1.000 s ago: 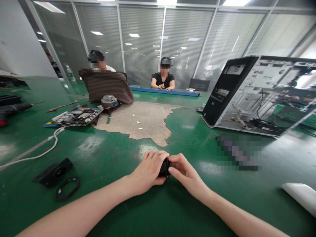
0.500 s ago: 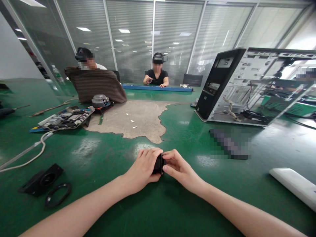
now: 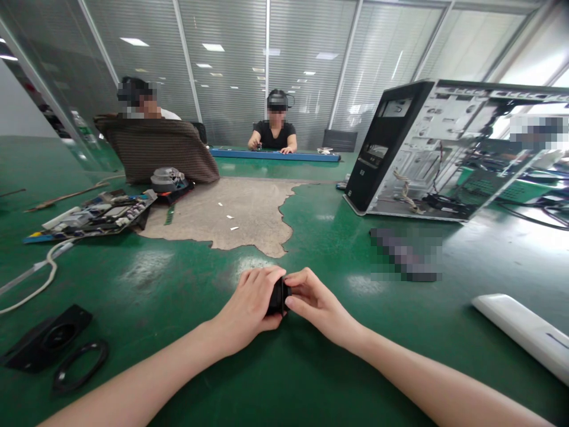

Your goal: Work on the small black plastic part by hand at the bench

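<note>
Both my hands meet at the middle of the green table (image 3: pixel 311 367) around a small black part (image 3: pixel 278 298). My left hand (image 3: pixel 249 308) wraps over it from the left, fingers curled round it. My right hand (image 3: pixel 316 303) pinches its right side with fingertips. Most of the black part is hidden between the two hands.
A black speaker frame (image 3: pixel 47 339) and a black ring (image 3: pixel 80 366) lie at the near left, with a white cable (image 3: pixel 31 284) beyond. A circuit board (image 3: pixel 95 214), an open computer case (image 3: pixel 444 154) and a white object (image 3: pixel 520 332) are further out. Two people sit across the table.
My hands keep the same hold on the black part. The view has turned to the right, so everything on the table sits further left in the picture.
</note>
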`<action>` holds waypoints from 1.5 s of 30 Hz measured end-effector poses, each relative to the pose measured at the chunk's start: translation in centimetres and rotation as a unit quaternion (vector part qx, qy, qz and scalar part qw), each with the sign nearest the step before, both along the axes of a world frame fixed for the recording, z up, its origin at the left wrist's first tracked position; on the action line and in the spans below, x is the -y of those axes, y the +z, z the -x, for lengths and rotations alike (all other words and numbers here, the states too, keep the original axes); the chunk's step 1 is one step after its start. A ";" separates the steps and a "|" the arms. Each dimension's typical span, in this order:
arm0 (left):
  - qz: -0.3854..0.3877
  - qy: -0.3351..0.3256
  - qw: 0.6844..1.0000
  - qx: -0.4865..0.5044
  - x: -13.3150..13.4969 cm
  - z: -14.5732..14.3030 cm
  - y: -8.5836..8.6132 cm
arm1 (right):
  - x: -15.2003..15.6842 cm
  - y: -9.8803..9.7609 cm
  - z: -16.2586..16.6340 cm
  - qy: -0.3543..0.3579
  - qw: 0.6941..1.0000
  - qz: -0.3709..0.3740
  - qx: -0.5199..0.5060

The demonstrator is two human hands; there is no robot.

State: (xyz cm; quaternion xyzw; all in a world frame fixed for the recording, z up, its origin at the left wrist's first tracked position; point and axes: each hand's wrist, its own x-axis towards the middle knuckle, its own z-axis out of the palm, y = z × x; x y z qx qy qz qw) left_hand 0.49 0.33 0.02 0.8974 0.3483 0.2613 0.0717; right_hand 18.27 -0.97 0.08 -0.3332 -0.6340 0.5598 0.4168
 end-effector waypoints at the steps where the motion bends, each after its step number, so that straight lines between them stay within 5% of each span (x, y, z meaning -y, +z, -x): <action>1: -0.002 0.000 1.000 0.002 0.0 0.0 -0.1 | 0.0 0.1 0.0 -0.005 1.000 0.004 0.002; 25: 0.010 -0.005 1.000 -0.004 0.0 0.2 0.0 | 0.1 -0.2 0.1 0.009 0.999 -0.030 0.028; 38: 0.009 0.007 1.000 -0.004 0.0 0.2 -0.1 | 0.2 0.2 -0.1 -0.106 0.994 0.007 0.032; 45: 0.005 0.002 1.000 0.001 0.0 0.2 -0.2 | -0.2 0.1 0.6 -0.040 0.998 0.045 0.001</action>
